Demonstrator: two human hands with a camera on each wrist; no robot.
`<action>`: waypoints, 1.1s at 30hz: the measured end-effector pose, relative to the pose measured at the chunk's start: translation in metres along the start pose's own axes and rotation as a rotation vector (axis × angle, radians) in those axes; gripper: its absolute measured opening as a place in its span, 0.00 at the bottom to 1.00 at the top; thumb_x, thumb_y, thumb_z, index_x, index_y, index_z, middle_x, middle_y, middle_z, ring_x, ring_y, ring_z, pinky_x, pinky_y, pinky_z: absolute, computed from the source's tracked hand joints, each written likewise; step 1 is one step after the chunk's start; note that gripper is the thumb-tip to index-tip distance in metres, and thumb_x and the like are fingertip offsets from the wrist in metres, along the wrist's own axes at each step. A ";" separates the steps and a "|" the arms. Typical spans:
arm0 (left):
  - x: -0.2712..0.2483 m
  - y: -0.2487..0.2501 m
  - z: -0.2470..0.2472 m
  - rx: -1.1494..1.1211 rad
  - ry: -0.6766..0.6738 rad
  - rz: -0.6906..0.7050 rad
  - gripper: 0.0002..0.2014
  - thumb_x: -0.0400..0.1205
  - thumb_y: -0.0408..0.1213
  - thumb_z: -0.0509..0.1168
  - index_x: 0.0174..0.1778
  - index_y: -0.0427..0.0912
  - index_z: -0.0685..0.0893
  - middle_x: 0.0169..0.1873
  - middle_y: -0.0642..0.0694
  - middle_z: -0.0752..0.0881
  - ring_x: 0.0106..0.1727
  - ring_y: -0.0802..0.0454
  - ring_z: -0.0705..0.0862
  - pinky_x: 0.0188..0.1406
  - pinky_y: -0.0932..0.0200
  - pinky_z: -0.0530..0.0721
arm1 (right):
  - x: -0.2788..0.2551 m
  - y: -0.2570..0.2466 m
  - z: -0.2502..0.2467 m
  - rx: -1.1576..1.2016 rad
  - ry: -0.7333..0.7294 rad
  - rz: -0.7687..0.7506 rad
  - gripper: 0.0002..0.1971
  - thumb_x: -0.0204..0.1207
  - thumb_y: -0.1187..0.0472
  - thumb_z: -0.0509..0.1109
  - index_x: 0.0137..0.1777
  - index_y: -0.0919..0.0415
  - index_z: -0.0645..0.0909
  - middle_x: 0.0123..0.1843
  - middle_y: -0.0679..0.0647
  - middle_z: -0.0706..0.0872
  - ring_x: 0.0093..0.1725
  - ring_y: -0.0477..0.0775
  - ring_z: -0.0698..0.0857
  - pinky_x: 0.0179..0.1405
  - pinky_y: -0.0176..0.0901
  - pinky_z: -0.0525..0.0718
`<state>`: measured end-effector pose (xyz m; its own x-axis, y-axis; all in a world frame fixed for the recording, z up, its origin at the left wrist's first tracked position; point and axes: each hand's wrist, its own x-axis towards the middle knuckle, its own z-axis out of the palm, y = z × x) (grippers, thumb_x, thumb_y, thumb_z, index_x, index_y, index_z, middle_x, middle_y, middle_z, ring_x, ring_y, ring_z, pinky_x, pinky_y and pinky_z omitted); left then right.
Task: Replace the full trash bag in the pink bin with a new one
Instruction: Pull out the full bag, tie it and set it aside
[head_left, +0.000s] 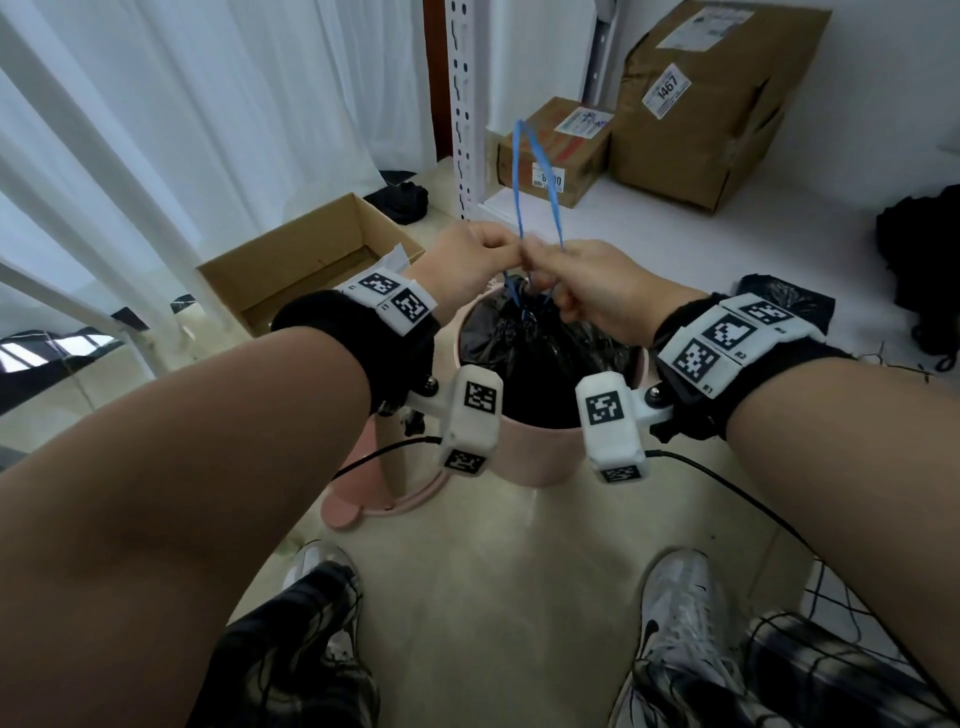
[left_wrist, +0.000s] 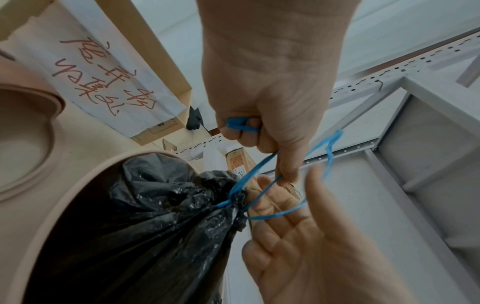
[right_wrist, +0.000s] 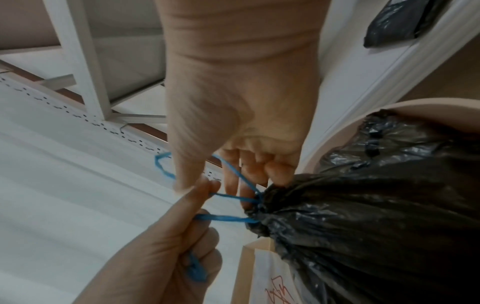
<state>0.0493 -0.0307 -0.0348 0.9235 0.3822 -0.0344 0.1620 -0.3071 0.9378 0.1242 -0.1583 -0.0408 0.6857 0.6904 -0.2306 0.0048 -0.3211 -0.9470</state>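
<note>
The pink bin (head_left: 524, 465) stands on the floor between my arms, and the full black trash bag (head_left: 530, 348) sits inside it. A blue drawstring (head_left: 516, 176) cinches the bag's neck, and a loop of it rises above my hands. My left hand (head_left: 498, 249) grips the drawstring (left_wrist: 241, 127) with curled fingers just above the neck. Touching it, my right hand (head_left: 550, 270) pinches the other strand, which also crosses its fingers (left_wrist: 275, 214). In the right wrist view both strands (right_wrist: 223, 219) run taut from the bag (right_wrist: 363, 216) to my left hand (right_wrist: 155, 257).
The bin's pink lid (head_left: 353, 499) lies on the floor on its left. An open cardboard box (head_left: 301, 260) stands behind it. A white shelf post (head_left: 467, 104) and two taped boxes (head_left: 550, 150) are beyond. A folded black bag (head_left: 779, 306) lies at right. My shoes (head_left: 675, 623) stand near.
</note>
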 end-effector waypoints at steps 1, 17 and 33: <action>0.001 -0.002 -0.001 -0.005 0.009 -0.006 0.11 0.80 0.33 0.67 0.30 0.44 0.82 0.20 0.58 0.81 0.24 0.67 0.75 0.27 0.76 0.71 | 0.000 0.003 -0.001 -0.001 -0.033 -0.015 0.07 0.78 0.54 0.69 0.41 0.54 0.80 0.36 0.52 0.78 0.28 0.46 0.70 0.26 0.35 0.69; 0.002 0.006 0.002 -0.044 0.045 0.018 0.14 0.80 0.31 0.67 0.34 0.45 0.69 0.24 0.47 0.73 0.21 0.58 0.71 0.24 0.67 0.70 | 0.008 -0.003 0.008 -0.425 0.077 -0.028 0.12 0.81 0.66 0.56 0.42 0.71 0.79 0.27 0.56 0.70 0.23 0.52 0.69 0.23 0.40 0.68; 0.006 -0.004 0.000 0.478 -0.067 0.119 0.19 0.84 0.48 0.60 0.56 0.33 0.78 0.51 0.38 0.82 0.51 0.49 0.79 0.48 0.61 0.72 | 0.005 -0.003 0.004 -0.212 0.059 0.028 0.23 0.85 0.51 0.54 0.45 0.69 0.82 0.23 0.48 0.71 0.22 0.46 0.66 0.21 0.36 0.64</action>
<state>0.0541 -0.0274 -0.0387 0.9630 0.2681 0.0270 0.1806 -0.7165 0.6738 0.1252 -0.1511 -0.0396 0.7288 0.6426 -0.2365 0.1343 -0.4729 -0.8708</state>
